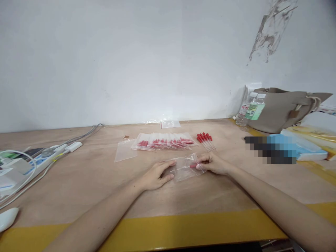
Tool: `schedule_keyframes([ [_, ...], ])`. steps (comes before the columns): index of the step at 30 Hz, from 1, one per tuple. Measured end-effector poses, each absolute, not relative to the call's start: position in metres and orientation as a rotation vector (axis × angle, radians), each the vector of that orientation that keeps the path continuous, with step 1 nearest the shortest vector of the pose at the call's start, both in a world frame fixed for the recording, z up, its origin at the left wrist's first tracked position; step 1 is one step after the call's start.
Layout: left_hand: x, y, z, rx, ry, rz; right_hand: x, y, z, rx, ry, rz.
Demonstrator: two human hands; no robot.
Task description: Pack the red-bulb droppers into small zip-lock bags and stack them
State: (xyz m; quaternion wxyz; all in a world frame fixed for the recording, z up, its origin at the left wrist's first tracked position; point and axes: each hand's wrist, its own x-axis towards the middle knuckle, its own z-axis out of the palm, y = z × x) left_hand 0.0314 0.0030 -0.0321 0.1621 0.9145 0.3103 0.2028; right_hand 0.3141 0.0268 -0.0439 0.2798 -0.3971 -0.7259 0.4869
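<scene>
Squarely between left fingers [168, 163] and right fingers [204, 158], clear bag [181, 170]

Head view, one item. Mount: worn on my head. Aim: forward and down across the table [86, 175], tilted shallowly enough that the wall [118, 63] fills nearly the upper half. Range: near; my left hand [157, 176] and right hand [212, 162] fall below centre, my forearms [99, 213] running in from the lower corners. Near limit: yellow front band [189, 225]. Side limits: white rounded object [7, 218], cut by the left edge; handbag [278, 108], towards the right.
</scene>
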Motion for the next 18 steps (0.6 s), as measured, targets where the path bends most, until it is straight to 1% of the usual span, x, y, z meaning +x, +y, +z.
schedule_keyframes([
  [4,0.032,0.002,-0.031,2.594,0.882,0.59,0.317,0.028,-0.047,-1.037,-1.897,1.361],
  [7,0.032,0.003,-0.031,2.598,0.854,0.597,0.317,0.028,-0.049,-1.062,-1.889,1.324],
  [12,0.031,0.006,-0.033,2.644,0.785,0.565,0.309,0.025,-0.051,-1.058,-2.067,1.018],
  [15,0.029,0.007,-0.035,2.666,0.8,0.524,0.311,0.027,-0.052,-1.056,-2.106,0.973],
  [18,0.028,0.008,-0.034,2.666,0.807,0.478,0.324,0.037,-0.051,-1.254,-1.942,0.864],
])
